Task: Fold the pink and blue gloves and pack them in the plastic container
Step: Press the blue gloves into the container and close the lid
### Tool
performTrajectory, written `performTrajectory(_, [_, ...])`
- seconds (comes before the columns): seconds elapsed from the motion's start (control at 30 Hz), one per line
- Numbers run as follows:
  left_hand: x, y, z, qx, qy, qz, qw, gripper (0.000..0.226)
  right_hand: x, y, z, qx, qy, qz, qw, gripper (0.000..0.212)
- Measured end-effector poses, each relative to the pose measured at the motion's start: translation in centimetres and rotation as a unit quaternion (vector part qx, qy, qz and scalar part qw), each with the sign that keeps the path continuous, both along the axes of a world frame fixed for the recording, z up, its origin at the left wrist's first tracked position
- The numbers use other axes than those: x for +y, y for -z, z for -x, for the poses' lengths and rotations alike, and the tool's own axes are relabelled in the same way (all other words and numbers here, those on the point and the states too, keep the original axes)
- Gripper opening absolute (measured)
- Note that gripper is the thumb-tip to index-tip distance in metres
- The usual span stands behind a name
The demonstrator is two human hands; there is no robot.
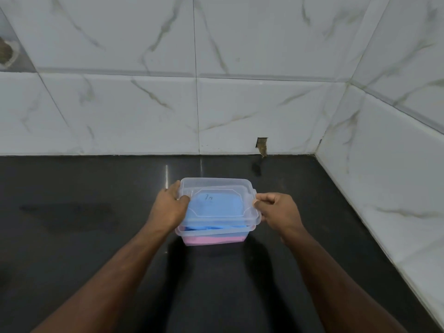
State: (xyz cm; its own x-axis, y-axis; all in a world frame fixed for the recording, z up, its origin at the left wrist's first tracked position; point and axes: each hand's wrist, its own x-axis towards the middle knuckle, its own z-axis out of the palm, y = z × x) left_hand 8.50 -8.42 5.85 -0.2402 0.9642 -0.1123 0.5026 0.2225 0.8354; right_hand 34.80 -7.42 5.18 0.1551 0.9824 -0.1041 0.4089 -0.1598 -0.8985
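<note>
Head view: both hands, left (169, 205) and right (276, 209), clamp the lid (216, 200) edges over the container (213, 236); thin, light, flexy plastic, soft gloves (206, 228) inside, so grip the rims

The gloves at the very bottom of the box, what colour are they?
Pink. The head view shows the pink gloves under the blue gloves inside the clear plastic container.

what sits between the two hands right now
In the head view, the clear plastic container with its lid lies between the left hand and right hand; blue gloves over pink gloves inside.
</note>
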Motion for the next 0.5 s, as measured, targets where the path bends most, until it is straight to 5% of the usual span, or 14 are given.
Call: performTrajectory(0.5, [-0.9,0.9,1.2,0.052,-0.010,0.004,0.999,0.038,-0.7,0.2,1.8,-0.137,-0.051,-0.050,0.988,0.039])
